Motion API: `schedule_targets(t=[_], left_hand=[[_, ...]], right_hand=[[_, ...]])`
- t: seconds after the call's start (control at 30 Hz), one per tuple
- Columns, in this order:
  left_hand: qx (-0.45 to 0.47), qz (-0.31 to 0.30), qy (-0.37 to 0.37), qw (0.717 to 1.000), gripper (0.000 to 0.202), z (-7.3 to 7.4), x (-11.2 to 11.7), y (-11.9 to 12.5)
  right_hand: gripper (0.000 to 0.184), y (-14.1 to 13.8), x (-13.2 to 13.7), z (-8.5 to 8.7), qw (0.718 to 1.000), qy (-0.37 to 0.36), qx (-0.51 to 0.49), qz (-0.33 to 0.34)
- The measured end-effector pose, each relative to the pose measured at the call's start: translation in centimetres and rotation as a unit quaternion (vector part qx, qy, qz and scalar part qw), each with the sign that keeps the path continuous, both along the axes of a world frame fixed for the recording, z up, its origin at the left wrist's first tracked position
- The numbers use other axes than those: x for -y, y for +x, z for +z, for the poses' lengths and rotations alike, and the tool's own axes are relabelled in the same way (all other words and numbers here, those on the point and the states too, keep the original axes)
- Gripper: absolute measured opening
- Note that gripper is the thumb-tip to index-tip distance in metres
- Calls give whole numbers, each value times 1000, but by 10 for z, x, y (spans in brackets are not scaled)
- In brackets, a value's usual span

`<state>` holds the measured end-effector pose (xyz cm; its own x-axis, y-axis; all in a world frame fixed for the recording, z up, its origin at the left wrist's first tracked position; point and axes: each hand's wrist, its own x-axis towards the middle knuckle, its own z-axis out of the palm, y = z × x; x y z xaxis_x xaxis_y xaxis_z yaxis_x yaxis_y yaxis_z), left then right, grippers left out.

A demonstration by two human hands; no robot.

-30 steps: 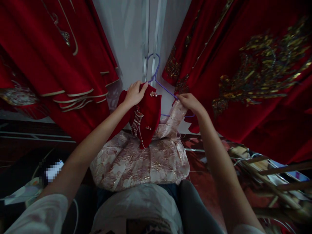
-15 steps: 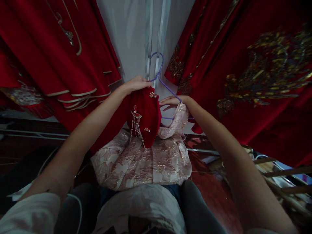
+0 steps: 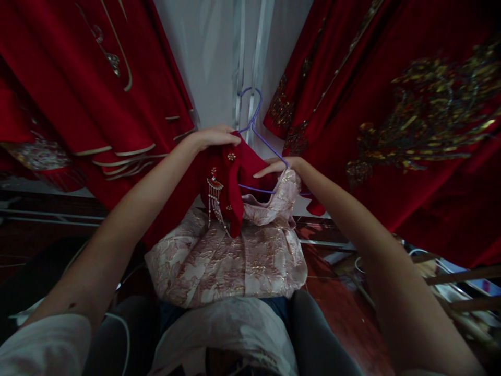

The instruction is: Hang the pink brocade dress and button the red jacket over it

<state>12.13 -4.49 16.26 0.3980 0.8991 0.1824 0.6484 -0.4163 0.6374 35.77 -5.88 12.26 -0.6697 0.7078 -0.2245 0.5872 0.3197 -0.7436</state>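
A red garment [image 3: 250, 163] with a beaded tassel brooch [image 3: 215, 184] hangs over a purple wire hanger [image 3: 267, 144]. My left hand [image 3: 219, 137] is closed on its upper left shoulder, with the fingertips mostly behind the cloth. At the right, my right hand [image 3: 279, 166] reaches past the hanger's sloping arm, its thumb lying over the red cloth and its other fingers hidden. Beneath the red layer is a pink brocade dress [image 3: 230, 266], one shoulder of it on the hanger's right end, the skirt spread towards my lap.
Red garments with pale trim [image 3: 117, 112] hang on the left. More red garments, with gold embroidery [image 3: 422, 120], hang on the right. Vertical metal rails [image 3: 256, 47] hold the hanger hook against a pale backing. A wooden rack [image 3: 462, 277] stands low at the right.
The red garment has been spread to the right across the hanger, up to my right hand, and its front has folded leftward. My right hand's fingers, earlier spread, now meet the cloth.
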Motion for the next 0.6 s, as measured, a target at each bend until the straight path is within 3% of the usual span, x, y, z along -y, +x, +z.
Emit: schedule_targets(t=[0.13,0.3,0.4,0.47,0.6], left_hand=[[-41,-18,26,999,21,-7,-1,5],[-160,116,178,964,69,-28,11,15],[-196,128,226,946,75,-41,22,11],[-196,122,248,941,70,-48,27,6],[-191,128,272,934,59,-56,28,-6]], right_hand=[[30,-2,3,-1,989,126,-29,-66],[32,2,-3,-9,969,211,-61,-115],[35,11,-12,-11,952,268,-20,-144],[34,17,-14,-8,921,341,20,-187],[31,31,-6,3,830,469,90,-288]])
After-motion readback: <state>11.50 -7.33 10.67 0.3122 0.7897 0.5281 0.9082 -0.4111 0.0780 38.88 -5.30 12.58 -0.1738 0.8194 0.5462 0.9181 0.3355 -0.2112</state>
